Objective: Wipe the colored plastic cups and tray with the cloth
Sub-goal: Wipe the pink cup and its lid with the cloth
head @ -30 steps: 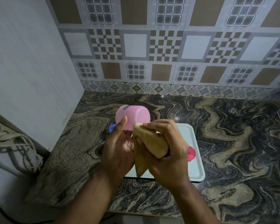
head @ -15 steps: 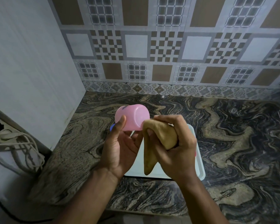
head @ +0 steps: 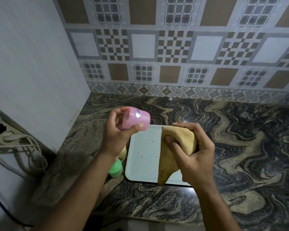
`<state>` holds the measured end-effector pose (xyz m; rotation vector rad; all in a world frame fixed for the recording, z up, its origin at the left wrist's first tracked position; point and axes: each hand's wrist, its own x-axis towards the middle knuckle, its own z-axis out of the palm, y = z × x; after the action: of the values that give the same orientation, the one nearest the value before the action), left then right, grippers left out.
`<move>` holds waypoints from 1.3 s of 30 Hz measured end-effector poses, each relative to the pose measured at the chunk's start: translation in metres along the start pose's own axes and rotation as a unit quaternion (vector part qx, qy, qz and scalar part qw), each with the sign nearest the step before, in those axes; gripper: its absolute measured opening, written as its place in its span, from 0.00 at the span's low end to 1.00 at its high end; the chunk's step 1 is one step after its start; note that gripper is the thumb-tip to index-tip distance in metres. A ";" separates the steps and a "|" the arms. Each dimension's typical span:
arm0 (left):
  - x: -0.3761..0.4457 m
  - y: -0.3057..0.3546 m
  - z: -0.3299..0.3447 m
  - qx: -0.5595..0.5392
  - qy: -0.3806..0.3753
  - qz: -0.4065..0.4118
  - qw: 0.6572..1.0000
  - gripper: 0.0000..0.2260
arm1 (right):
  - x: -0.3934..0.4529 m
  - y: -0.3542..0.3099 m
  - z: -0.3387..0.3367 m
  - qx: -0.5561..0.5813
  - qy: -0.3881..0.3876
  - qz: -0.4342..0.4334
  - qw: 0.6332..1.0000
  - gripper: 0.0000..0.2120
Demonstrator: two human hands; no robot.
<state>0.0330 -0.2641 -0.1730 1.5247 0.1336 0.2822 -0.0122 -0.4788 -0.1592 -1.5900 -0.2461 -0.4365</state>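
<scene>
while the left hand [head: 117, 135] grips it, the pink cup [head: 135, 120] lies sideways; base pointing right.

A dark marble table [head: 240, 147] with swirling tan and black veins fills the lower half of the view, meeting a tiled back wall [head: 173, 47] at twelve o'clock, patterned in brown, white and checkered squares above a floral border strip [head: 182, 92]. At nine o'clock stands a plain pale side wall [head: 32, 64], and pale cables [head: 23, 147] lie bunched at eight o'clock under dim light.
</scene>
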 end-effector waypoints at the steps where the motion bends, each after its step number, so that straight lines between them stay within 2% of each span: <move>1: 0.013 -0.004 -0.006 0.059 0.008 0.006 0.998 0.33 | 0.001 0.003 -0.002 -0.002 0.005 0.014 1.000 0.13; 5: 0.064 -0.023 -0.020 0.258 0.025 0.009 0.966 0.31 | 0.004 0.015 -0.009 -0.013 0.017 0.058 0.998 0.13; 9: 0.109 -0.053 -0.021 0.376 0.001 0.002 0.926 0.29 | 0.005 0.024 -0.010 -0.024 0.012 0.083 0.996 0.14; 18: 0.172 -0.116 -0.012 0.526 -0.088 -0.053 0.844 0.29 | 0.006 0.041 -0.012 -0.033 0.005 0.102 0.994 0.13; 22: 0.181 -0.133 -0.015 0.558 -0.091 -0.072 0.822 0.31 | 0.009 0.046 -0.021 -0.045 0.011 0.099 0.994 0.13; 27: 0.187 -0.149 -0.020 0.585 -0.090 -0.115 0.798 0.42 | 0.013 0.052 -0.031 -0.056 0.024 0.098 0.993 0.15; 31: 0.186 -0.142 -0.017 0.593 -0.095 -0.119 0.790 0.47 | 0.015 0.061 -0.050 -0.071 0.048 0.098 0.991 0.16; 33: 0.179 -0.130 -0.006 0.597 -0.082 -0.057 0.796 0.39 | 0.016 0.060 -0.068 -0.090 0.074 0.095 0.989 0.16; 35: 0.165 -0.118 0.010 0.547 -0.079 0.027 0.833 0.28 | 0.016 0.059 -0.085 -0.111 0.104 0.085 0.985 0.16; 37: 0.144 -0.112 0.032 0.486 -0.118 0.090 0.861 0.19 | 0.012 0.057 -0.106 -0.129 0.131 0.087 0.979 0.14; 39: 0.115 -0.111 0.056 0.452 -0.179 0.123 0.865 0.13 | 0.005 0.057 -0.124 -0.138 0.151 0.092 0.975 0.13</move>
<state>0.1689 -0.2897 -0.2710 2.5141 -0.2715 0.1273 0.0001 -0.6065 -0.2064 -1.7714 0.2009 -0.5775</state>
